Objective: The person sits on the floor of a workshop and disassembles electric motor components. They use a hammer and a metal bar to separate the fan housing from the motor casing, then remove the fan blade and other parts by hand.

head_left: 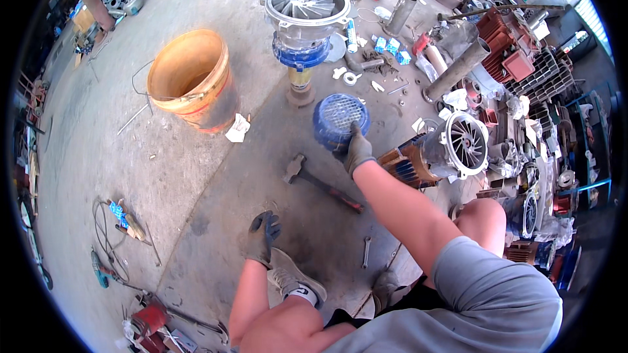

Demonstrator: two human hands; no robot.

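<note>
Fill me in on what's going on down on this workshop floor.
A person's gloved right hand grips the near edge of a round blue cover with a grille on top. The gloved left hand is by a shoe and seems to hold nothing. A hammer and a small wrench lie untouched on the floor, and an orange bucket stands farther off to the left.

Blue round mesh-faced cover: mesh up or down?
Up: the cover shows its mesh to the camera above, gloved right hand on its edge.
</note>
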